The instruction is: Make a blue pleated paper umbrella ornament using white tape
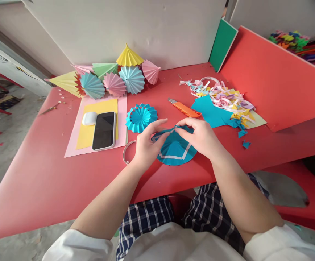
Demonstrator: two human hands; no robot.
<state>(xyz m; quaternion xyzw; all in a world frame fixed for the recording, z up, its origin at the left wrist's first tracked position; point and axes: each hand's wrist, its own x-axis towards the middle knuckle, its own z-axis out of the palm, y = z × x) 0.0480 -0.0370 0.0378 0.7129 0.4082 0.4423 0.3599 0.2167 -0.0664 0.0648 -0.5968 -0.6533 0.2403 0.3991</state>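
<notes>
Both of my hands pinch a blue paper circle [175,152] with a white strip across it, folding its upper edge over the red table [51,177]. My left hand [146,145] grips the left part of the fold, fingers closed on the paper. My right hand [199,136] pinches the right part of the same fold. Just behind my left hand lies a finished blue pleated paper umbrella [141,117]. An orange utility knife [184,108] rests behind my right hand.
A black phone [104,130] and a white earbud case [89,118] lie on yellow and pink paper sheets [73,145]. Several pleated paper umbrellas [114,78] stand at the back. Paper scraps [225,99] and blue offcuts lie to the right. A tape ring [127,149] sits by my left wrist.
</notes>
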